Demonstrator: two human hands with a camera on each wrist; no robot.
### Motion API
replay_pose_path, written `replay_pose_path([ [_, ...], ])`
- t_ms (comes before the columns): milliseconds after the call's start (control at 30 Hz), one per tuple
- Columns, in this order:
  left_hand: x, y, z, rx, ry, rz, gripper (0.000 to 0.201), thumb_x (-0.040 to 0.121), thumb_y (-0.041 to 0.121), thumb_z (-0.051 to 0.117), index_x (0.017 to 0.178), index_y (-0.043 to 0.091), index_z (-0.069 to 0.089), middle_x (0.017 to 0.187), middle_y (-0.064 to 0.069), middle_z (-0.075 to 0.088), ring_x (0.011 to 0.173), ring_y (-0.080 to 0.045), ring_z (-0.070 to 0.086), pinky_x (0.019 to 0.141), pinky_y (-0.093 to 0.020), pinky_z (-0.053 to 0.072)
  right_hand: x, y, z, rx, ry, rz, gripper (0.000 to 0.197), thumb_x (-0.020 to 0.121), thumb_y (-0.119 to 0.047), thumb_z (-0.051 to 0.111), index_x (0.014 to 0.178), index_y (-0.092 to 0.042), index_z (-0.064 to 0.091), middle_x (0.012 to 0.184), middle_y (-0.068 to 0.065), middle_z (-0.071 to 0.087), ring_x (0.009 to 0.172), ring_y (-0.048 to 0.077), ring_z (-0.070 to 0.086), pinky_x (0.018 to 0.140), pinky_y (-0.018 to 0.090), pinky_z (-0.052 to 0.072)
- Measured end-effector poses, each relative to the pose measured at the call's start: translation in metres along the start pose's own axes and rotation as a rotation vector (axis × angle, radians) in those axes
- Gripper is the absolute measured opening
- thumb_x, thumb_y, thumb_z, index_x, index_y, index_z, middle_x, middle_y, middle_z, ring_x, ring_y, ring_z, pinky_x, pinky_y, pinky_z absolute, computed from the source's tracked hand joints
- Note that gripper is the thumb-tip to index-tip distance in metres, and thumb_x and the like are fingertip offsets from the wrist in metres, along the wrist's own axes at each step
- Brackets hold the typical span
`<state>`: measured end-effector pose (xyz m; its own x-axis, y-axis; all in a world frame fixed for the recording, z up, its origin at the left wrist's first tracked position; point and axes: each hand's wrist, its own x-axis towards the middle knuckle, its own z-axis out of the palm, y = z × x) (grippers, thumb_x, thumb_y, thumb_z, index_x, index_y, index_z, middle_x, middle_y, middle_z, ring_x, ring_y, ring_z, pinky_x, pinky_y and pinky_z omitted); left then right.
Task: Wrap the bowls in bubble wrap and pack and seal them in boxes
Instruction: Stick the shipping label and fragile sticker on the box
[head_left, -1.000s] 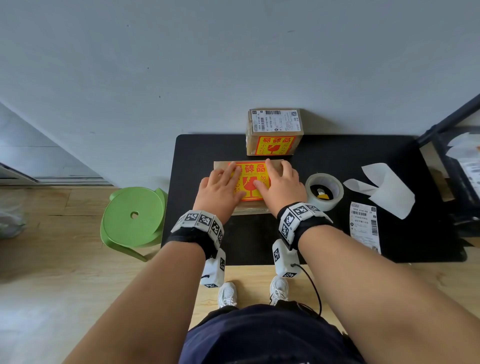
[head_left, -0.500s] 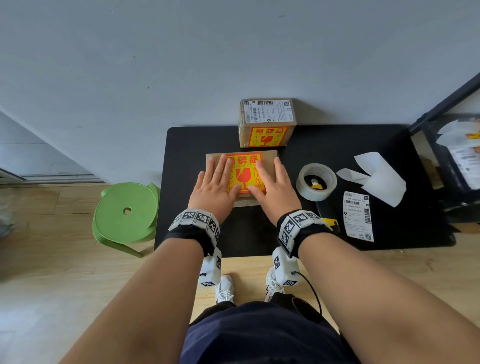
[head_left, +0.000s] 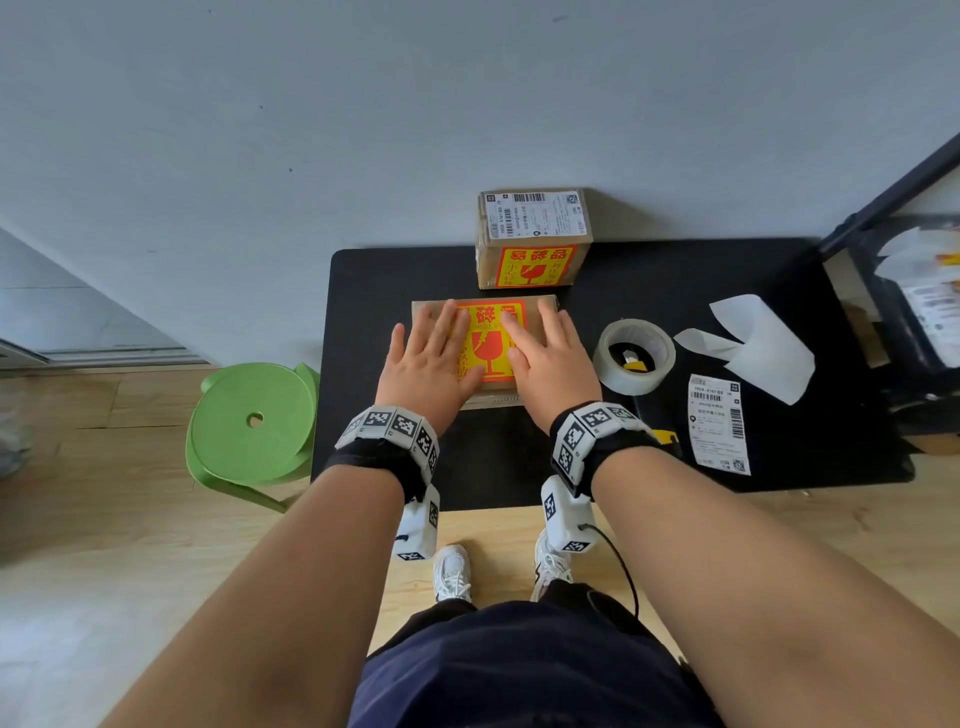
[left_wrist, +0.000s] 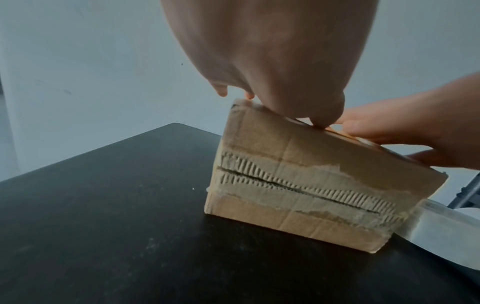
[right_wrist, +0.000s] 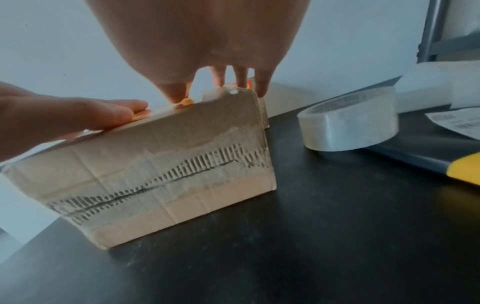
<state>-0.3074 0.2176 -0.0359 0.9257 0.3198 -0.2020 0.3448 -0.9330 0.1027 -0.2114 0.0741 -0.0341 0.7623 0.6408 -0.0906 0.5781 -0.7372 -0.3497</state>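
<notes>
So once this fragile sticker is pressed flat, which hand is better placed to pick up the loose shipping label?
Probably the right hand: the white shipping label lies on the black table to its right, the left hand farther off.

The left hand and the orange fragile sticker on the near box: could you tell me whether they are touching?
Touching. The head view shows the left hand lying flat, fingers straight, on the sticker atop the near box.

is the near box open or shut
Shut. The near box has its top flat under the fragile sticker, and both hands, left and right, press flat on it.
</notes>
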Motion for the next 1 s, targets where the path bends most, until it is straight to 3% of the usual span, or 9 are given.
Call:
replay_pose_path([
  [133, 0.003, -0.007, -0.001, -0.007, -0.045, 0.021, 0.067, 0.096, 0.062, 0.011, 0.152, 0.034, -0.012, 0.161, 0.007, -0.017, 0.147, -0.019, -0.017, 0.120, -0.052, 0.004, 0.012, 0.000, -0.003, -0.092, -0.054, 0.025, 0.050, 0.104, -0.041, 0.026, 0.152, -0.042, 0.013, 0.163, 0.005, 0.001, 0.149, 0.030, 0.003, 0.119, 0.048, 0.016],
  [233, 0.007, -0.008, -0.005, 0.002, -0.043, 0.010, 0.071, 0.094, 0.067, 0.019, 0.152, 0.036, -0.007, 0.161, 0.009, -0.011, 0.148, -0.019, -0.013, 0.119, -0.054, 0.006, 0.018, 0.002, -0.006, -0.085, -0.100, 0.131, 0.054, 0.101, -0.053, 0.023, 0.152, -0.046, 0.006, 0.163, 0.002, -0.002, 0.150, 0.029, 0.001, 0.119, 0.050, 0.013],
  [433, 0.016, -0.005, -0.014, -0.055, -0.106, -0.100, 0.090, 0.085, 0.074, 0.037, 0.152, 0.035, -0.009, 0.161, 0.005, -0.010, 0.148, -0.027, -0.010, 0.119, -0.054, 0.009, 0.011, 0.000, -0.006, 0.011, -0.117, 0.241, 0.061, 0.098, -0.060, 0.025, 0.152, -0.043, 0.002, 0.163, 0.008, 0.003, 0.148, 0.033, 0.009, 0.116, 0.049, 0.025],
  [533, 0.010, -0.004, -0.012, -0.204, -0.056, -0.143, 0.101, 0.082, 0.071, 0.049, 0.154, 0.025, -0.006, 0.161, 0.002, -0.011, 0.149, -0.025, -0.007, 0.120, -0.049, 0.013, 0.008, -0.001, -0.010, 0.189, -0.091, 0.310, 0.068, 0.097, -0.056, 0.038, 0.153, -0.037, 0.004, 0.158, 0.011, 0.019, 0.141, 0.031, 0.030, 0.105, 0.045, 0.039],
  [600, 0.006, -0.003, -0.011, -0.406, -0.007, -0.297, 0.109, 0.080, 0.066, 0.058, 0.154, 0.016, -0.005, 0.162, -0.004, -0.007, 0.149, -0.025, 0.000, 0.120, -0.043, 0.015, 0.010, 0.002, -0.013, 0.356, -0.059, 0.414, 0.077, 0.095, -0.051, 0.049, 0.155, -0.026, 0.008, 0.150, 0.011, 0.037, 0.130, 0.028, 0.047, 0.096, 0.039, 0.045],
  [700, 0.003, -0.004, -0.011, -0.674, -0.039, -0.526, 0.091, 0.090, 0.058, 0.052, 0.153, 0.009, 0.009, 0.155, -0.015, 0.026, 0.137, -0.029, 0.037, 0.105, -0.040, 0.037, 0.016, 0.005, -0.014, 0.400, -0.135, 0.508, 0.071, 0.090, -0.056, 0.052, 0.145, -0.014, 0.035, 0.137, 0.010, 0.053, 0.119, 0.027, 0.055, 0.096, 0.041, 0.048],
  [767, 0.004, -0.006, -0.013, -0.698, -0.092, -0.530, 0.072, 0.094, 0.054, 0.048, 0.145, 0.007, 0.031, 0.137, -0.014, 0.051, 0.119, -0.028, 0.054, 0.086, -0.036, 0.044, 0.019, 0.004, -0.017, 0.393, -0.158, 0.517, 0.063, 0.088, -0.055, 0.055, 0.133, -0.012, 0.048, 0.125, 0.008, 0.059, 0.110, 0.026, 0.059, 0.092, 0.042, 0.051],
  [833, 0.004, -0.007, -0.017, -0.704, -0.070, -0.508, 0.063, 0.094, 0.051, 0.050, 0.137, 0.007, 0.041, 0.127, -0.010, 0.058, 0.111, -0.026, 0.058, 0.079, -0.032, 0.043, 0.020, 0.002, -0.021, 0.378, -0.154, 0.519, 0.058, 0.089, -0.052, 0.057, 0.129, -0.010, 0.050, 0.122, 0.008, 0.061, 0.108, 0.027, 0.060, 0.089, 0.041, 0.051],
  [1000, 0.004, -0.013, -0.030, -0.810, 0.112, -0.508, 0.058, 0.087, 0.033, 0.067, 0.132, 0.010, 0.040, 0.121, -0.007, 0.059, 0.108, -0.026, 0.059, 0.079, -0.031, 0.043, 0.023, -0.006, -0.032, 0.427, -0.021, 0.426, 0.049, 0.084, -0.038, 0.067, 0.120, -0.013, 0.045, 0.115, 0.006, 0.058, 0.098, 0.023, 0.060, 0.073, 0.034, 0.048],
])
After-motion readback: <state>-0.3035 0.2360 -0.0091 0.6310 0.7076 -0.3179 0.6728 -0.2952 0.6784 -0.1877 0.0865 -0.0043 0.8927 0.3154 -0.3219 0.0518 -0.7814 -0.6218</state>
